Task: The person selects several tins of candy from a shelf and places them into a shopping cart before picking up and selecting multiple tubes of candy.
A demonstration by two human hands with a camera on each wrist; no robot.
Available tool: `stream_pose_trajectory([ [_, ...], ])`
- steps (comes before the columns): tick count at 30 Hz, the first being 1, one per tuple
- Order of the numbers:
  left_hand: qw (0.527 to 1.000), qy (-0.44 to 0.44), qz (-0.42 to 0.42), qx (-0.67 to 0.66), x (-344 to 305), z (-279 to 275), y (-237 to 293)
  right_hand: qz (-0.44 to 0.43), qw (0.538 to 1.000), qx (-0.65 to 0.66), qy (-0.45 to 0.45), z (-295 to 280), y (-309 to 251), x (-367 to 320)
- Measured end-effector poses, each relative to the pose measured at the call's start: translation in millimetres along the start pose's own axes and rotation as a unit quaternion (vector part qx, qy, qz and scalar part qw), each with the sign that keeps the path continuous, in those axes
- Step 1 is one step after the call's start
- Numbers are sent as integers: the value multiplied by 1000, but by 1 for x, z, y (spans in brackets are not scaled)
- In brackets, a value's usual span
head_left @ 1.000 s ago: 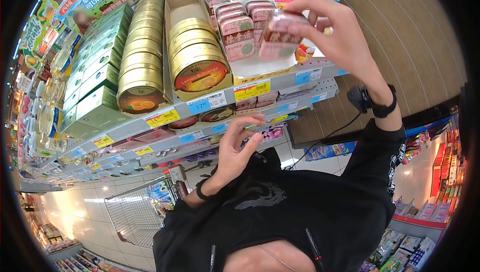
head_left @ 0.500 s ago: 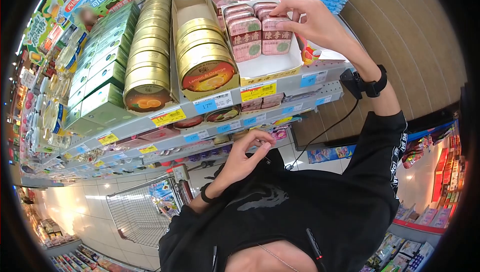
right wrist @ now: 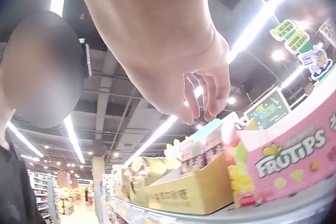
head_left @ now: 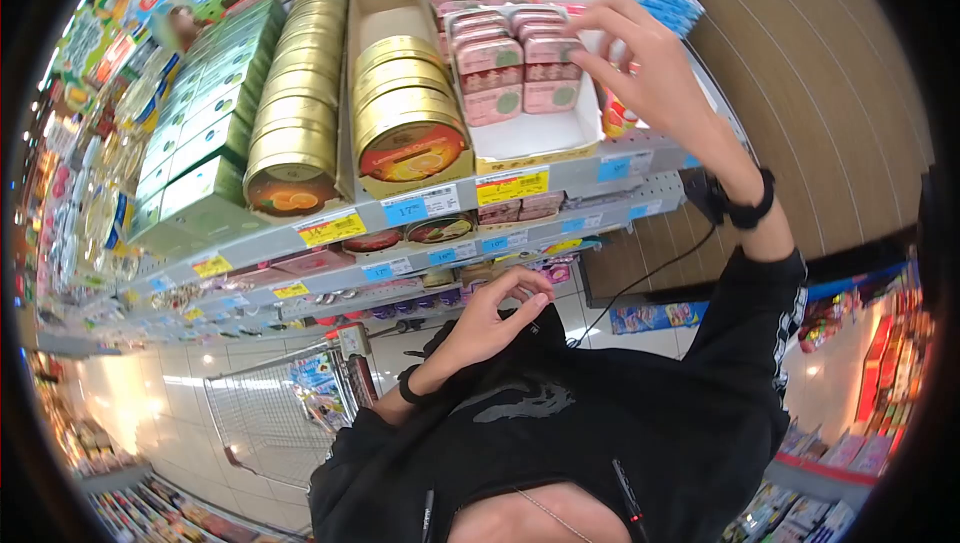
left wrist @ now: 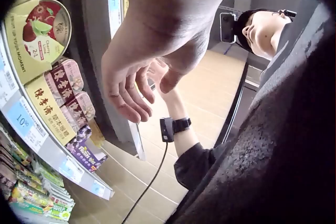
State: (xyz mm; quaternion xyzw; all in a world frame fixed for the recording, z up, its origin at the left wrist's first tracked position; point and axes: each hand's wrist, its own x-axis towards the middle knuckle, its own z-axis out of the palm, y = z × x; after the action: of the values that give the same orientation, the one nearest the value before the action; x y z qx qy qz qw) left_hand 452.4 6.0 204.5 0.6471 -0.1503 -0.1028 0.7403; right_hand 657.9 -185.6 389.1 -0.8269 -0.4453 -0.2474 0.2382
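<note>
Beside the right-hand row of pink tins (head_left: 550,73) is my right hand (head_left: 652,68), fingers bent and spread apart with nothing between them. In the right wrist view, the same hand (right wrist: 181,87) hangs over the shelf goods with a gap between thumb and fingers. Two rows of these tins stand upright in an open cardboard tray (head_left: 540,141), whose front part is bare. My left hand (head_left: 492,321) hovers in front of the lower shelves, loosely curled and holding nothing. The left wrist view shows its fingers (left wrist: 128,98) relaxed.
Round gold candy tins (head_left: 408,113) and green boxes (head_left: 205,168) line the shelf to the left. A pink Frutips box (right wrist: 294,155) stands right of the tray. Price tags (head_left: 512,186) run along the shelf edge. A shopping cart (head_left: 270,413) is behind at lower left.
My right hand set a pink tin at the front of the right row, then let go and drew away to the right. My left hand has lowered slightly, fingers curling more.
</note>
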Motion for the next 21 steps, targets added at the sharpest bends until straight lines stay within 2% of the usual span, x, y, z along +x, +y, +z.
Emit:
stream_pose_trajectory([
  [2,999,-3,-3,44,-2,-3,-4,26,998,48,28,-6,-29,-10],
  [3,999,29,4,44,-3,-6,-10,50,993,98,33,-7,-49,-20],
  [4,997,17,-11,71,-5,-11,-18,39,994,102,26,-7,-62,-35],
  [5,995,10,-28,99,-9,-15,-24,-4,996,92,9,-7,-76,-49],
  [6,994,29,-28,101,-16,-20,-27,-66,993,90,34,4,-87,-63],
  [7,993,72,-41,87,-23,-25,-43,-110,985,130,-28,11,-90,-79],
  [8,988,138,-25,64,-31,-33,-54,-111,970,214,-37,32,-90,-101],
  [9,979,200,-10,37,-44,-36,-63,-110,952,280,-60,51,-97,-112],
  [10,963,271,-3,12,-58,-39,-66,-66,930,339,-123,71,-101,-129],
  [11,942,336,4,-16,-73,-44,-66,-18,907,380,-181,91,-107,-140],
  [12,913,404,-44,-39,-93,-49,-58,29,875,422,-235,109,-115,-148],
  [14,851,525,-29,-5,-139,-60,-60,73,820,467,-321,146,-116,-172],
  [15,824,563,-52,25,-168,-68,-60,111,794,472,-366,160,-120,-180],
  [16,788,614,-50,23,-193,-73,-58,133,764,508,-375,175,-126,-187],
  [17,752,654,-84,0,-221,-77,-51,159,734,541,-379,188,-130,-194],
  [18,715,690,-87,67,-252,-83,-57,157,726,542,-393,198,-133,-199],
  [19,672,730,-115,54,-277,-87,-48,163,705,562,-400,207,-137,-205],
  [21,635,758,-142,58,-350,-108,-72,175,682,581,-408,216,-149,-207],
])
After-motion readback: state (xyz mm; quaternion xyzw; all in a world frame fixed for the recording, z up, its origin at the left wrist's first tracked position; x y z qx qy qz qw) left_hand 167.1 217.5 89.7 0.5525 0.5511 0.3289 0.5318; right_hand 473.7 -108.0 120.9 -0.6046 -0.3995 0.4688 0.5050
